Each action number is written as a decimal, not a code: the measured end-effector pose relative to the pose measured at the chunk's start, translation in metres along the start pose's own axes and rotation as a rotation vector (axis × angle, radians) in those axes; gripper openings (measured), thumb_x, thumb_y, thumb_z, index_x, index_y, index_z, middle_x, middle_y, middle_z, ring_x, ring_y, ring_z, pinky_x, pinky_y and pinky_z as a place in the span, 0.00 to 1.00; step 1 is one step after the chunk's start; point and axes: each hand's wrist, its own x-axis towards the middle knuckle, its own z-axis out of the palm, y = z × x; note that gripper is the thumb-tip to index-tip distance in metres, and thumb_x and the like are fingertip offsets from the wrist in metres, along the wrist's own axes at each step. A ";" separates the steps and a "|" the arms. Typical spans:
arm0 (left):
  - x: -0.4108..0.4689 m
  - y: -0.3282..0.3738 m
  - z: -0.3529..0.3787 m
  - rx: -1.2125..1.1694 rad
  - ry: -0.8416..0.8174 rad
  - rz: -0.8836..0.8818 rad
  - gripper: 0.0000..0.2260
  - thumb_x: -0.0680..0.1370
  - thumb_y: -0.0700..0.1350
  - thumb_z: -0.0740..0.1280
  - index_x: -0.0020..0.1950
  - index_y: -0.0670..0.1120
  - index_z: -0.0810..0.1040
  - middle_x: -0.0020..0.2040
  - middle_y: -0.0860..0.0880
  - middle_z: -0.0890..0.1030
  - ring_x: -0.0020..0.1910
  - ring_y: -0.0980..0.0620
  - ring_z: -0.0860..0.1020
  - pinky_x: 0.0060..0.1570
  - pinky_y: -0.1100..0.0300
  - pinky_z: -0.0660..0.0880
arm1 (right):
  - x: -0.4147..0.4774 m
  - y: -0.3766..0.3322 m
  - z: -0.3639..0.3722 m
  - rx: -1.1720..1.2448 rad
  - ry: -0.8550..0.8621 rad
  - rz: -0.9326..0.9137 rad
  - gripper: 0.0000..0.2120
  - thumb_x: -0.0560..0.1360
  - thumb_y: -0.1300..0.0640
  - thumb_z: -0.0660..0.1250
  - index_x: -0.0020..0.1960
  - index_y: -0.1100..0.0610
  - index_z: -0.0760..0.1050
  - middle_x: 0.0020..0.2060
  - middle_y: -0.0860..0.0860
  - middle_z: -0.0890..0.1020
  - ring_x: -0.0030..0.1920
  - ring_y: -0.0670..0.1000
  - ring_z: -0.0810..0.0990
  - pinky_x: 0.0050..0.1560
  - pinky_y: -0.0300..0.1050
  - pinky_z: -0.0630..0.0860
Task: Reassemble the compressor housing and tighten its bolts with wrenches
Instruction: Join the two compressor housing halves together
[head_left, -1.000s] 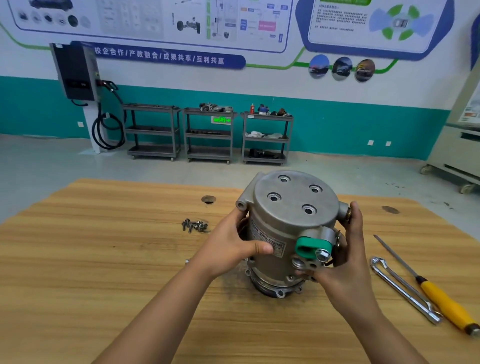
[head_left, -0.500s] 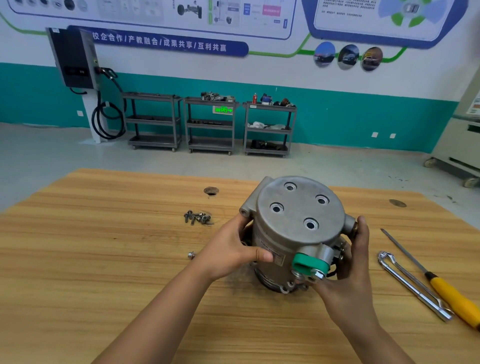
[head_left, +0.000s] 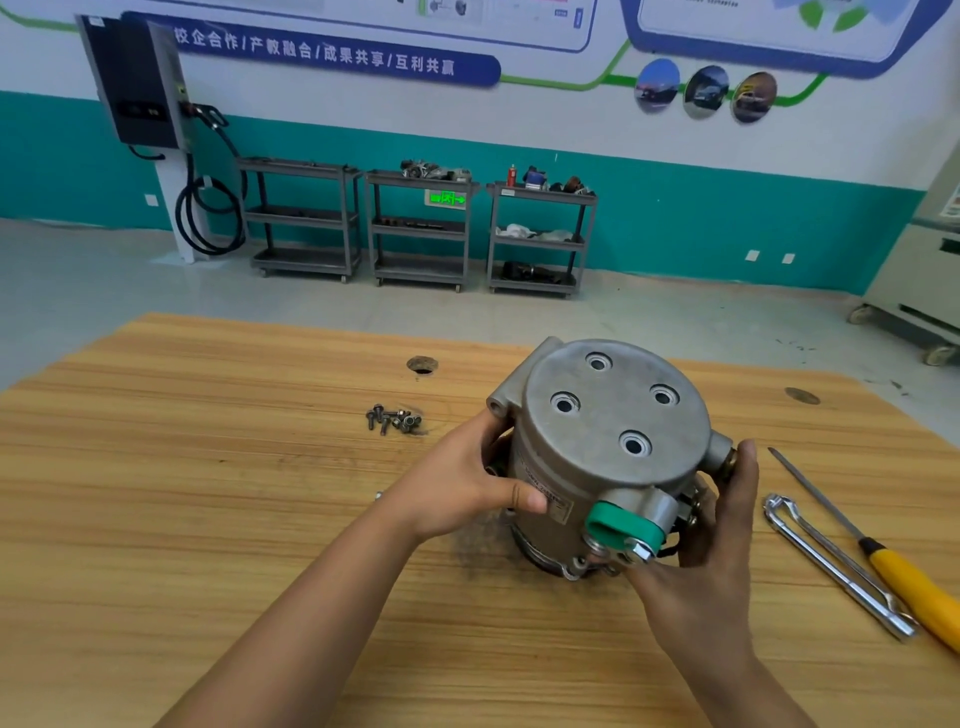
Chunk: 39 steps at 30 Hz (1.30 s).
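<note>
head view: compressor housing (head_left: 613, 431) rests on the surface (head_left: 208, 519), centre right of the frame, left grip (head_left: 467, 483) and right grip (head_left: 711, 545) clamped round its sides, probably steadying it so four empty bolt holes (head_left: 634, 445) face up; loose bolts (head_left: 395, 418) lie left of it.

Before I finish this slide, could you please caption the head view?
Left hand and right hand hold the compressor housing at the wooden table; loose bolts lie nearby.
</note>
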 end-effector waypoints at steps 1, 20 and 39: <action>0.001 -0.001 0.000 -0.003 -0.009 0.000 0.36 0.63 0.36 0.75 0.66 0.55 0.66 0.65 0.57 0.73 0.64 0.60 0.73 0.58 0.67 0.71 | 0.000 0.000 0.000 -0.013 0.002 -0.003 0.56 0.56 0.43 0.79 0.71 0.30 0.45 0.71 0.31 0.58 0.71 0.53 0.65 0.61 0.56 0.72; -0.046 -0.018 0.043 0.524 0.362 -0.233 0.56 0.55 0.70 0.72 0.76 0.60 0.47 0.76 0.60 0.50 0.74 0.56 0.53 0.73 0.52 0.55 | 0.010 -0.010 -0.024 0.032 -0.137 0.169 0.48 0.56 0.25 0.66 0.72 0.40 0.58 0.68 0.39 0.68 0.70 0.39 0.64 0.67 0.39 0.64; -0.018 -0.039 0.034 0.459 0.213 -0.210 0.32 0.71 0.44 0.73 0.73 0.53 0.64 0.67 0.56 0.71 0.67 0.59 0.68 0.60 0.72 0.65 | 0.006 0.013 -0.046 0.041 -0.324 0.262 0.40 0.64 0.31 0.67 0.69 0.50 0.63 0.65 0.48 0.73 0.66 0.43 0.70 0.60 0.38 0.71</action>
